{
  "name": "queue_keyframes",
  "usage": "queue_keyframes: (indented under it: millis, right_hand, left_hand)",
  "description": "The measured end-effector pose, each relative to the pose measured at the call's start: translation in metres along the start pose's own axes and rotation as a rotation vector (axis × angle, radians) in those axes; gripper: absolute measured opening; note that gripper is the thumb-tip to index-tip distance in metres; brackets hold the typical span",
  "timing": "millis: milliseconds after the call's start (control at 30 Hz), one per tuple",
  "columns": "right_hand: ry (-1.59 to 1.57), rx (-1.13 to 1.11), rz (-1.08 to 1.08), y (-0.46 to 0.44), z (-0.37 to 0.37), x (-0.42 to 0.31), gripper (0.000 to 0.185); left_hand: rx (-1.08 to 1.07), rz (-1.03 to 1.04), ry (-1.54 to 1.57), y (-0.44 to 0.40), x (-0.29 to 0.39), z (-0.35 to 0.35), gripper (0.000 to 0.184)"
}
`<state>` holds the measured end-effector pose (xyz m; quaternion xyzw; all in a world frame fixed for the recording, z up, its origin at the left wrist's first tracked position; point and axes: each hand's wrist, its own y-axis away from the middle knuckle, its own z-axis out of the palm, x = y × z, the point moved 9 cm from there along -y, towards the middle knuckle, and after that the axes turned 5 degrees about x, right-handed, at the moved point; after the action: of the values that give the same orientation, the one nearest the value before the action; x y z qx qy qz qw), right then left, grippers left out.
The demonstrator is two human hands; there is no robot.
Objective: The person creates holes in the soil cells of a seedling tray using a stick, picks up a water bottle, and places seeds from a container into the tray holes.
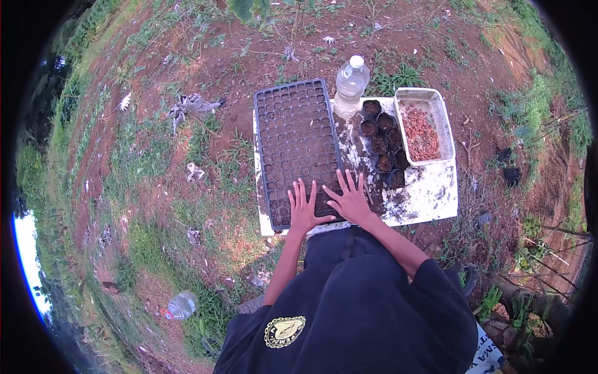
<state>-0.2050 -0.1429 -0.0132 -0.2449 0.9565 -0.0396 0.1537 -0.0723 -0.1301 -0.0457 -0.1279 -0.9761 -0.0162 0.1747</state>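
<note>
- Head view: a dark tray (332,121) lies on the left part of a white table (436,196), with its near end close to the person
- The tray has rows of small square cups, and brown dirt (302,137) is in them
- The left hand (303,213) is flat and wide on the near end of the tray, with its fingers apart and pointing away, and it holds nothing
- The right hand (354,204) is wide too, at the near right corner of the tray and over its edge, and it holds nothing
- The two hands are near each other but apart
- Little black pots (379,149) stand close together to the right of the tray, with dirt inside
- A white basket (443,128) sits just beside the pots, at the far right of the table, with red-brown bits (423,134) in it
- A clear bottle (352,87) with a white cap stands upright at the far side, between the tray and the pots
- Loose dirt is spread over parts of the table
- The person has a dark shirt (380,305) with a round yellow badge (284,331)
- On the ground, grass (149,243) grows in patches, and dry leaves (190,107) lie to the left of the tray
</note>
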Motion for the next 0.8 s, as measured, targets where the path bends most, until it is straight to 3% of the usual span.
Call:
queue_keyframes:
  millis: [800]
  right_hand:
    - [0.027,0.015,0.019,-0.001,0.008,-0.010,0.071]
  left_hand:
    - [0.018,0.010,0.028,0.000,-0.001,0.003,0.132]
